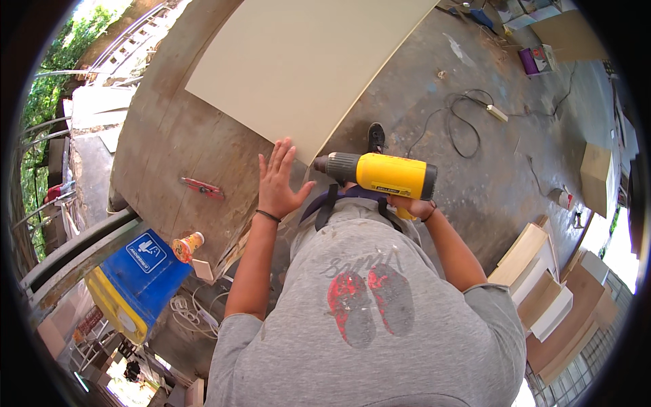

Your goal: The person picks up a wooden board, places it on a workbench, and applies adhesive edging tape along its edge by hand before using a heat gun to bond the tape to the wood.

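Observation:
A yellow heat gun (397, 174) with a black nozzle lies level in front of my body, its nozzle pointing left at the near corner of a large cream-white board (291, 68). My right hand (409, 205) is wrapped round its handle, mostly hidden beneath the body of the tool. With fingers stretched and thumb spread, my left hand (278, 184) is at the near edge of the board and holds nothing. Whether its fingertips touch the board I cannot tell. The board rests on a brown wooden table (152, 156). A red utility knife (203, 188) lies left of my left hand.
A patterned cup (188, 247) and a blue and yellow bin (163, 271) are at the lower left. White cords (193, 313) lie near the bin. On the right-hand floor lie a black cable (468, 139) with a power strip (497, 113). Wooden boxes (525, 261) stand lower right.

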A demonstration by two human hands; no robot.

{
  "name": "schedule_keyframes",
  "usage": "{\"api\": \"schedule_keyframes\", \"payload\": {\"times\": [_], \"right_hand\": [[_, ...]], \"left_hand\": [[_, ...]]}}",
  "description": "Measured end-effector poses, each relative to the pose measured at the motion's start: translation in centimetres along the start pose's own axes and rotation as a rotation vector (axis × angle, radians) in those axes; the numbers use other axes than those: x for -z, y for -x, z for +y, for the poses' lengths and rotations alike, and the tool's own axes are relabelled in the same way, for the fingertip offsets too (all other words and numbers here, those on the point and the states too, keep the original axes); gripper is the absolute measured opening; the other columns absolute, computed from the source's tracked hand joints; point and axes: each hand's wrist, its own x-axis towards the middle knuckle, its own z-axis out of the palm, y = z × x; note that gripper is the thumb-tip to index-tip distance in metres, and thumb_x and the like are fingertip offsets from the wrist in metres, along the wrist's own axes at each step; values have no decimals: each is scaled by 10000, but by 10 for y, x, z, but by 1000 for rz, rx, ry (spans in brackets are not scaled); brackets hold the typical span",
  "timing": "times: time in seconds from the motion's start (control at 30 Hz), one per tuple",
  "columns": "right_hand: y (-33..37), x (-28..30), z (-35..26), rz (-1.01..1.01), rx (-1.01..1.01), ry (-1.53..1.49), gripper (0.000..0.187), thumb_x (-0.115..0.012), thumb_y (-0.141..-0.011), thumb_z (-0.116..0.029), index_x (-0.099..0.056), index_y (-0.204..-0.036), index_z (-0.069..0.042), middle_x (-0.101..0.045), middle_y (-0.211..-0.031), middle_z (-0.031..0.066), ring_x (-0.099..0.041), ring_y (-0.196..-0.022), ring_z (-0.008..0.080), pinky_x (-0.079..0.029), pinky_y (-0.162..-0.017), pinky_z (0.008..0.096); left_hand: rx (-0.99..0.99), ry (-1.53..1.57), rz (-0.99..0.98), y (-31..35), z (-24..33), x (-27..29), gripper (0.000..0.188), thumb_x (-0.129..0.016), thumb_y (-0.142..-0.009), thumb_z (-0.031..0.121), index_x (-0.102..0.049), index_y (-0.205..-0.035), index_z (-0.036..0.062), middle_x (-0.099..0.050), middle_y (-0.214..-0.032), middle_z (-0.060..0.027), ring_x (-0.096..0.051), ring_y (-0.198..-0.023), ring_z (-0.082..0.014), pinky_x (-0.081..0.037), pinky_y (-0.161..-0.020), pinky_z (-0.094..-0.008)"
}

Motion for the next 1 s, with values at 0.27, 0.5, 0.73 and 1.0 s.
{"api": "schedule_keyframes", "payload": {"times": [0.27,0.5,0.73,1.0], "right_hand": [[-3,16,1,47,-54,-122,264,-667,-752,-25,-616,-1011,-32,-639,-857,58,-617,-735,166,-505,-655,288],[-21,47,-31,283,-90,-285,238,-616,-756,-89,-558,-970,-3,-584,-749,81,-583,-632,189,-482,-611,309],[-62,120,-54,438,68,-414,222,-609,-768,-92,-533,-960,-11,-572,-726,87,-580,-621,192,-488,-594,318],[-122,234,-94,576,152,-502,232,-631,-748,-110,-533,-941,-26,-583,-723,94,-586,-590,202,-499,-561,327]], "left_hand": [[49,-54,51,0,2,-8,737,-691,-737,338,-396,-1365,87,-304,-1494,-83,-215,-1410,-281,-70,-1105,-587],[144,-65,108,-17,13,-16,673,-685,-744,346,-448,-1320,91,-310,-1480,-109,-221,-1404,-295,-78,-1098,-599],[181,-110,152,-28,14,-23,666,-669,-776,443,-465,-1299,85,-326,-1466,-143,-247,-1390,-321,-91,-1089,-608],[330,-172,140,-74,51,-34,772,-712,-733,473,-412,-1334,93,-258,-1491,-172,-178,-1411,-342,-100,-1091,-604]]}}
